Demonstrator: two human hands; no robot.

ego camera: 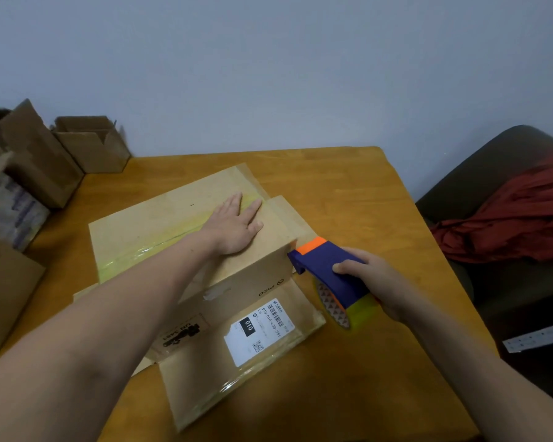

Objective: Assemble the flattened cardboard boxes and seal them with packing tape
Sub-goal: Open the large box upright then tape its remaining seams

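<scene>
A brown cardboard box stands on the wooden table, its top flaps folded down with a strip of yellowish tape along the seam. My left hand lies flat on the top flaps, fingers straight, pressing them down. My right hand grips a blue and orange tape dispenser holding a yellow-green tape roll. The dispenser's orange nose touches the box's right upper edge. A lower flap with a white shipping label lies spread toward me.
Several assembled open cardboard boxes stand at the table's back left, with flat cardboard at the left edge. A dark chair with red cloth is to the right. A ruler lies at the right.
</scene>
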